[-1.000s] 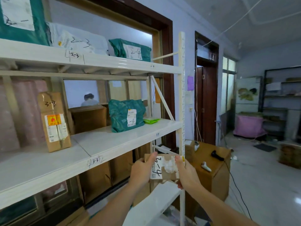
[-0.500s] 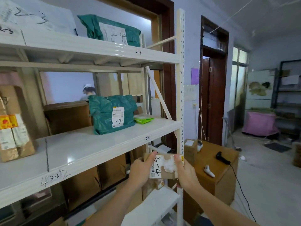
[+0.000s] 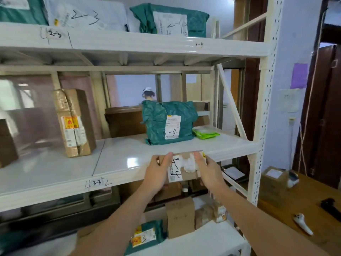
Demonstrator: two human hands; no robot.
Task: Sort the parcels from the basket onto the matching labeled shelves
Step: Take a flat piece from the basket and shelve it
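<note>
White steel shelving [image 3: 184, 47], three tiers in our view, uprights perforated. Top tier: a white mailer [image 3: 86, 15] marked 2-3 and a green bag [image 3: 171, 19] marked 2-4, each above its matching edge label. Middle tier [image 3: 120, 161]: a tall taped carton [image 3: 73, 122] standing upright at left, a green bag marked -4 [image 3: 166, 122] further right, a bright green packet [image 3: 204, 133] lying flat just beside it; the front edge at left reads 3-3. Bottom tier: a plain carton [image 3: 180, 217] and a green bag [image 3: 145, 235] with a red-and-yellow sticker.

Wooden counter [image 3: 295, 215], to the right of the shelving — a small box [image 3: 275, 179], a black object and a white object lie on it.

Small cardboard parcel [image 3: 184, 168], label handwritten 3-4, a white torn patch at its centre. We hold it in front of the middle tier's front edge, below the green -4 bag.

Our left hand [image 3: 158, 170] grips the parcel's left end, fingers curled over its top edge. Our right hand [image 3: 208, 170] grips the right end likewise. Both forearms reach up and forward from the lower frame — converging on the parcel, wrists roughly level.
</note>
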